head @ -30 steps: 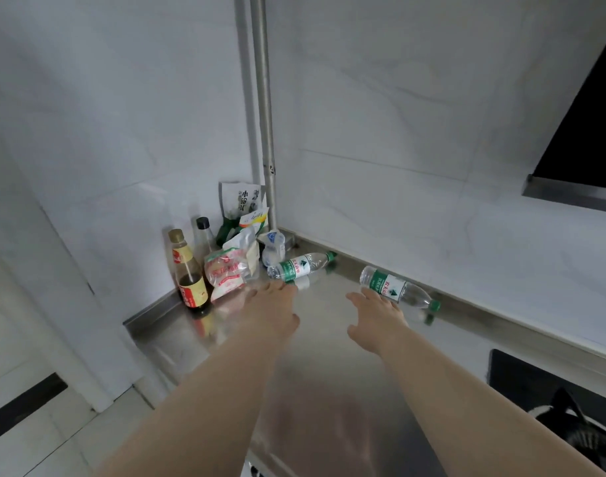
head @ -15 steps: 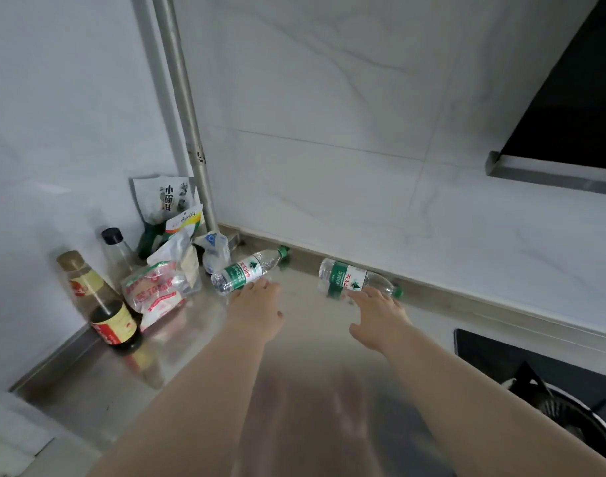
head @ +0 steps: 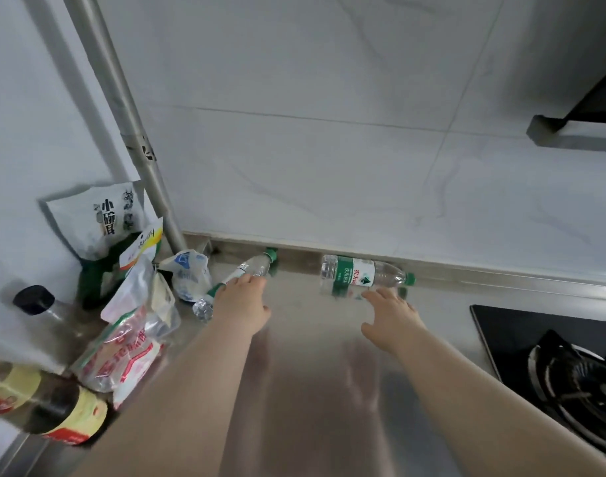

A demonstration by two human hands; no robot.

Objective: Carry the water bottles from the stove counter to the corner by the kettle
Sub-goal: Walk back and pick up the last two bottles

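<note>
In the counter's (head: 312, 390) back-left corner, beside sauce bottles (head: 64, 414) and food packets (head: 129, 352), one water bottle (head: 255, 268) lies slanted on its side. The left hand (head: 241, 304) is draped over its middle, fingers loose and thumb free. A second water bottle (head: 356, 275) lies along the back edge, the right hand (head: 391, 315) spread flat just short of it, near the gas hob (head: 577, 383).

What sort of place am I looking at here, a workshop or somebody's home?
Most likely a home kitchen. A gas burner sits in a black hob at the right, what looks like a range hood hangs above it, and sauce bottles and food packets crowd the corner of the steel counter.
</note>
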